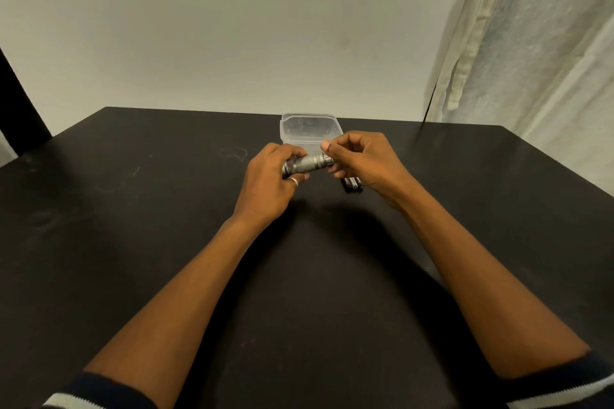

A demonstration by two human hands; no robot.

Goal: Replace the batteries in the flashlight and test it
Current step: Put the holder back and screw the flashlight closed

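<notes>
Holds a silver knurled flashlight (307, 167) level above the table (149, 226), near the middle of its far edge. Grips its left end in the curled fingers of the left hand (269, 184), with a ring (293, 180) on one finger. Pinches its right end between thumb and fingertips of the right hand (363, 159). Cannot read any print on the barrel: too small. Just under the right hand, on the table, a few dark batteries (353, 183) side by side, labels blurred beyond reading. Behind both hands, close to the far edge, a clear plastic container (310, 126), its near side hidden by fingers. Beyond the far right corner, a pale curtain (531, 60); behind the far edge, a plain wall (232, 26). At the near edge, striped cuffs (571, 388).
</notes>
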